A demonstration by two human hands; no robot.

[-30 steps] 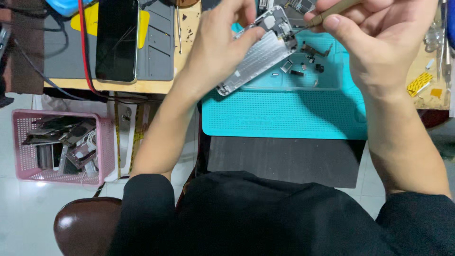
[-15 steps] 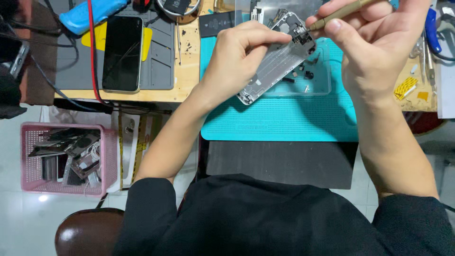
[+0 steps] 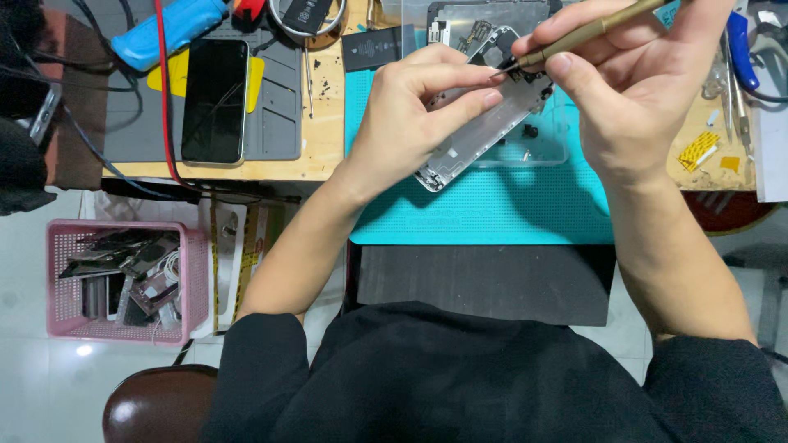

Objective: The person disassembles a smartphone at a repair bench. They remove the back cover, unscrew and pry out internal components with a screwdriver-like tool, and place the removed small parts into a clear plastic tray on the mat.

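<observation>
The fingers of the left hand (image 3: 427, 107) are pinched together on the upper edge of a stripped silver phone housing (image 3: 484, 131), which is held tilted above the teal work mat (image 3: 492, 213), its lower corner toward 7 o'clock. The fingers of the right hand (image 3: 632, 90) are clamped on a brass-coloured screwdriver (image 3: 591, 33); its tip is set against the dark parts at the housing's upper end, toward 1 o'clock from the left hand.

Below the housing, small loose screws (image 3: 529, 131) are seen on a clear tray on the mat — so small that their number cannot be told. At 9 o'clock from the hands a black phone (image 3: 215, 98) lies face up on a grey mat (image 3: 275, 123), crossed by a red cable (image 3: 164, 82). At 7 o'clock, on the floor, a pink basket (image 3: 74, 279) of spare parts stands.

A slip is judged the main risk: since the housing is held in the air by a pinch alone, a hard push on the driver could twist it, so that the tip skids across the parts or a freed screw drops off the mat.
</observation>
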